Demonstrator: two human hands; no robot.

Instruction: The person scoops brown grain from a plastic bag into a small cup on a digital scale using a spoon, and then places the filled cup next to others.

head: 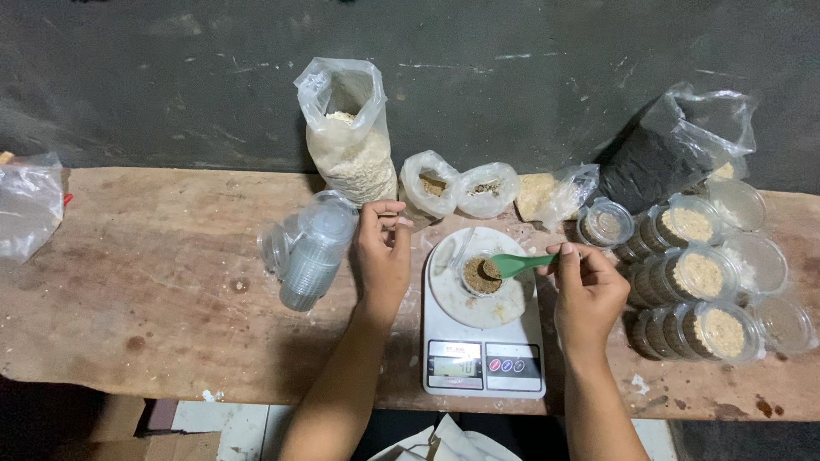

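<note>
- Right now the right hand [588, 290] is pinching the handle of a green spoon [517, 264] between thumb and fingers [571, 256], closed on it.
- Just off those fingers toward the left hand, the spoon's bowl is dipping into a small clear cup [481, 275] and carrying brown granules.
- That cup is sitting on the round white platter of a digital kitchen scale [483, 358], whose display and buttons are facing the person, below both hands.
- The left hand [382, 252] is hovering just beside the scale, its fingers [380, 213] curled loosely inward and gripping nothing that can be made out.
- Touching or nearly touching the outer side of the left hand, a stack of empty clear cups in a plastic sleeve [312, 252] is lying on the wooden worktop [154, 290].
- Beyond the left fingers, a tall plastic bag of pale flakes [348, 141] is standing upright against the dark wall.
- Between the two hands and further back, two small knotted-open bags [457, 188] are holding small amounts of brownish material.
- Out past the right fingers, filled lidded cups [696, 273] are lying stacked on their sides, with a dark bag [662, 158] behind them.
- Far out from the left hand, a crumpled clear bag [26, 205] is resting at the worktop's edge.
</note>
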